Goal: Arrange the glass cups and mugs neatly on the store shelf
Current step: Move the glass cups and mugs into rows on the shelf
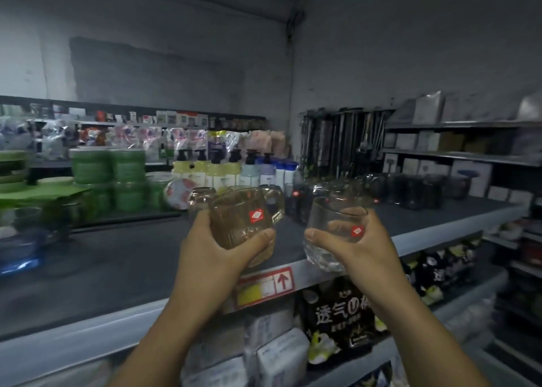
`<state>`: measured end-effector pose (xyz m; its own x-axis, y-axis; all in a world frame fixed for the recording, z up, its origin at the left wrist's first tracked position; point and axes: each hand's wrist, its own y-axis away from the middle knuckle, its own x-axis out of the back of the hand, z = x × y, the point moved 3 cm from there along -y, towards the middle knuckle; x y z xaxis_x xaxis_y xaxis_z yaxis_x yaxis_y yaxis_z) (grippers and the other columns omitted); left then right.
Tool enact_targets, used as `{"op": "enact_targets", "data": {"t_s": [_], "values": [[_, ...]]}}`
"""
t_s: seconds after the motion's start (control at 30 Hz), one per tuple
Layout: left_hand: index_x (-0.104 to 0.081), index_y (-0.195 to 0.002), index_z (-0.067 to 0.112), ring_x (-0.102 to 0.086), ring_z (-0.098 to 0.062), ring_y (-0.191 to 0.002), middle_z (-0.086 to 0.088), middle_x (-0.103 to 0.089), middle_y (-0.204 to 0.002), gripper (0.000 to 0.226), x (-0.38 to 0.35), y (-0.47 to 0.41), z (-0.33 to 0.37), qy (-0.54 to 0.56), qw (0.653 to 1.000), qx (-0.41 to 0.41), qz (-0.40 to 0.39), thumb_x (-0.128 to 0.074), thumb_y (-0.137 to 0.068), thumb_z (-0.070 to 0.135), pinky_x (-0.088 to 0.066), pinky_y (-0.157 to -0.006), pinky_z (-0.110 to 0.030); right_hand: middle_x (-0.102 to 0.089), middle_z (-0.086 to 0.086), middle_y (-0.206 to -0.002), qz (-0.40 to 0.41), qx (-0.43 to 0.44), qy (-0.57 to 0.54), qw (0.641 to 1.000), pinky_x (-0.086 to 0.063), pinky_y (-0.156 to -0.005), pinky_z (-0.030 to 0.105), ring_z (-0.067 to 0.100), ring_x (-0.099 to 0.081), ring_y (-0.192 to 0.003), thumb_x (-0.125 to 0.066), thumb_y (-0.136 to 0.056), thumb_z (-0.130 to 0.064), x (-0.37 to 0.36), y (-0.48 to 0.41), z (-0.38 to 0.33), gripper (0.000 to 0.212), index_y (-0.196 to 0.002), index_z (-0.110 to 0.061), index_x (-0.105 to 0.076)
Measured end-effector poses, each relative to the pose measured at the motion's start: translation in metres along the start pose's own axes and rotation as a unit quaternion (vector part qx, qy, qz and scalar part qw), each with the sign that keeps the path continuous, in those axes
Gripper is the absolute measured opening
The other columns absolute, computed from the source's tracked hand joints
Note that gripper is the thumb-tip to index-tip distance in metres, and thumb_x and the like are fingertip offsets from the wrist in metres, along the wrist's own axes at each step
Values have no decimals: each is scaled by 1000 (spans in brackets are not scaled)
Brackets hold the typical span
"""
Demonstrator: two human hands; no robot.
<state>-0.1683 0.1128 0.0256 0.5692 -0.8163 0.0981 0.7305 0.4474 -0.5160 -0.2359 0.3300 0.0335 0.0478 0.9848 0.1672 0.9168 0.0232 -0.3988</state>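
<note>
My left hand [214, 254] grips an amber ribbed glass mug [237, 210] with a red label, its handle pointing right. A clear glass cup [331, 222] with the same red label sits in my right hand [363, 248]. Both glasses hover above the front edge of the dark grey shelf [117, 263]. Behind them on the shelf stand more glass cups [202, 198], and a row of dark glasses [410, 190] runs to the right.
Green stacked containers [111, 178] and pump bottles [217, 169] stand at the back of the shelf. A red and yellow price tag [264, 287] is on the shelf's front lip. Packaged goods [340, 319] fill the lower shelf. Boxes [440, 169] line the shelves at right.
</note>
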Motion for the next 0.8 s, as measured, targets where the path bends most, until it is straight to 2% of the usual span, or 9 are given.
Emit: {"op": "enact_targets", "data": {"t_s": [0.13,0.27,0.43,0.53,0.63,0.73,0.8], "values": [[-56,-114,35,-63,18,-83,21,-70,-97,64,-57,-27,-6,-8,999,-11,-45,-92,-61,47,-47,-64,-5,-67,-11,-112,26,0,29,999,-56,-90,39,9,-66,-102,-94,-60,-47,20,-40,18,64,-110,-39,-53],[-56,-113,38,-65,15,-83,24,-71,-94,63,-98,-48,-15,-1,998,-5,-62,-90,-63,52,-49,-68,-13,-67,-10,-114,44,3,40,998,-56,-89,38,9,-66,-103,-94,-63,-41,34,-80,37,66,-113,-35,-53],[-54,-110,38,-63,17,-82,23,-70,-95,62,-130,-57,-33,-11,998,22,-64,-92,-63,49,-46,-58,-5,-66,-12,-115,43,-2,51,998,-56,-90,39,7,-66,-103,-94,-63,-42,47,-122,66,68,-116,-35,-52],[-56,-107,36,-64,17,-77,27,-70,-88,62,-144,-61,-39,-18,997,45,-61,-94,-59,47,-46,-57,-6,-65,-12,-117,19,-2,65,998,-55,-88,36,8,-65,-103,-94,-62,-44,55,-147,81,69,-115,-37,-51],[-56,-108,38,-65,15,-78,33,-68,-88,65,-159,-66,-40,-33,998,30,-37,-95,-56,48,-47,-63,-12,-62,-9,-119,-30,-3,92,995,-51,-79,28,7,-62,-104,-94,-60,-48,64,-172,99,70,-113,-40,-49],[-55,-107,37,-64,16,-79,39,-65,-90,64,-179,-69,-36,-47,998,23,-24,-94,-57,47,-49,-59,-10,-65,-4,-118,-78,-1,106,991,-55,-87,34,11,-65,-106,-92,-50,-58,73,-194,116,74,-110,-45,-49],[-55,-109,36,-65,15,-80,36,-68,-92,66,-194,-72,-33,-52,998,23,-15,-94,-57,48,-49,-58,-9,-67,-7,-113,-98,9,108,989,-55,-84,32,12,-67,-104,-94,-53,-54,81,-205,121,73,-111,-41,-52]]}}
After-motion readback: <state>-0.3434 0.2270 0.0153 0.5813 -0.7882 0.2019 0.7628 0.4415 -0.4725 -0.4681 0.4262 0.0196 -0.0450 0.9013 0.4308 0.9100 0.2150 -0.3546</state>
